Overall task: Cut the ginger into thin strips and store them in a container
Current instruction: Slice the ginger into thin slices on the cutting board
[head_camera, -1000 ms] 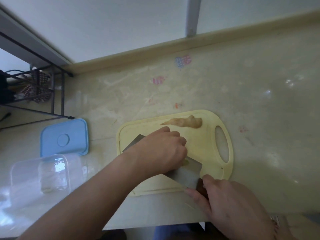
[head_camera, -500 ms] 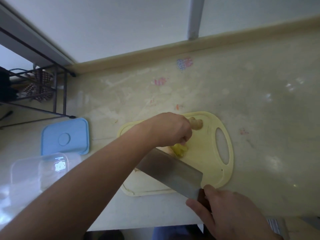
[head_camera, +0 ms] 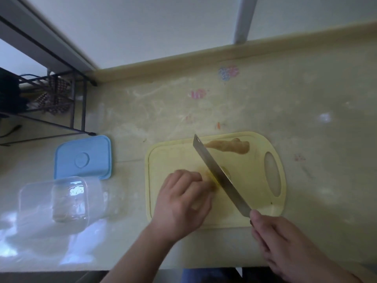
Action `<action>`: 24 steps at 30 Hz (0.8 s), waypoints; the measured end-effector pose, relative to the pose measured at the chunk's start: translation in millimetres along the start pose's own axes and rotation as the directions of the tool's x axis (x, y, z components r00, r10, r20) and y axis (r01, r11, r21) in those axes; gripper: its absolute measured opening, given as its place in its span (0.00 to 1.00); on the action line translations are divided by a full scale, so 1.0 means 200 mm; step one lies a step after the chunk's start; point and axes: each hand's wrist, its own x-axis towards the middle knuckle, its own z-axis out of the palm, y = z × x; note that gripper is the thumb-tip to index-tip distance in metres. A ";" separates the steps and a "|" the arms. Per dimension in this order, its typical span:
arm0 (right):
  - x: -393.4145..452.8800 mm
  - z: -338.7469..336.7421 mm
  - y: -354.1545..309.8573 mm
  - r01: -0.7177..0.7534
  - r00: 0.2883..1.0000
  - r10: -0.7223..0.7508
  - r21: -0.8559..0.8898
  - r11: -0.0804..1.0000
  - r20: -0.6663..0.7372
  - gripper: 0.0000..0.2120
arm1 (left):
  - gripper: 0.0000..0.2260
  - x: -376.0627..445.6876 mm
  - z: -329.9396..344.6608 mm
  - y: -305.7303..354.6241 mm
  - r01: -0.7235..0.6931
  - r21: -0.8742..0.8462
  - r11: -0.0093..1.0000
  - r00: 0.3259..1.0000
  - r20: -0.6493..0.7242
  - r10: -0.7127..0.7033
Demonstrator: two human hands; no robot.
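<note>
- Slicing: right hand (head_camera: 285, 244) fingers wrapped round knife (head_camera: 221, 176) handle.
- Left hand (head_camera: 181, 203) fingers curled, pinning ginger slice (head_camera: 212, 180) just beyond fingertips, against blade.
- Firm, probably slippery; hold fingertips tucked back.
- Bigger ginger piece (head_camera: 230, 148) well beyond fingers.

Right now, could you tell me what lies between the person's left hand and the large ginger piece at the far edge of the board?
In the head view, the knife blade crosses between the left hand and the ginger piece, over bare cutting board.

The knife (head_camera: 219, 173) handle is hidden inside the right hand (head_camera: 285, 245), and the left hand's (head_camera: 183, 203) fingertips cover most of the blurred ginger (head_camera: 210, 177).
</note>
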 end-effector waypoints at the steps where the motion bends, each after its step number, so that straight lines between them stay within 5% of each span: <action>1: 0.01 0.01 0.00 0.005 1.000 -0.006 0.004 1.000 0.011 0.48 | 0.06 -0.04 0.04 -0.01 0.019 -0.002 1.000 0.999 0.028 -0.019; 24: 0.04 0.04 0.00 0.069 0.997 -0.071 -0.105 0.992 -0.014 0.43 | 0.03 -0.06 0.18 -0.07 0.028 0.065 0.998 0.999 -0.031 -0.026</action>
